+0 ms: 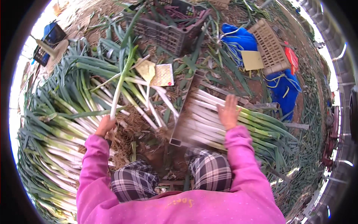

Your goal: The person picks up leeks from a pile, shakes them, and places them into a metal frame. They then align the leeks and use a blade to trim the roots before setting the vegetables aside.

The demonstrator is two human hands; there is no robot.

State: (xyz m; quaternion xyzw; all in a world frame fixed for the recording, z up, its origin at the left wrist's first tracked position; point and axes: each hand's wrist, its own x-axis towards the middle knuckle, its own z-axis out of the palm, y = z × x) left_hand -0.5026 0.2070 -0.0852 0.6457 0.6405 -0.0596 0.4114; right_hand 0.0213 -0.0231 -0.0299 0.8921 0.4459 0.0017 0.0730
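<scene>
My left hand (106,126) is closed around the white lower end of a leek (119,89), whose green top points up and away from me. Below and left of that hand lies a big pile of leeks (56,149) with brown roots (125,130) still on. My right hand (229,112) rests with fingers stretched on a row of clean white leeks (205,125). These lie side by side in a metal frame (186,93), white ends against its left wall and green leaves (276,138) to the right.
A dark plastic crate (160,35) stands at the far middle. Beyond the frame are a tan crate (269,46), blue bundles (285,93) with yellowish ties, and a yellow card (252,60). A patterned card (164,74) lies among the leeks. Leaf scraps cover the ground at right.
</scene>
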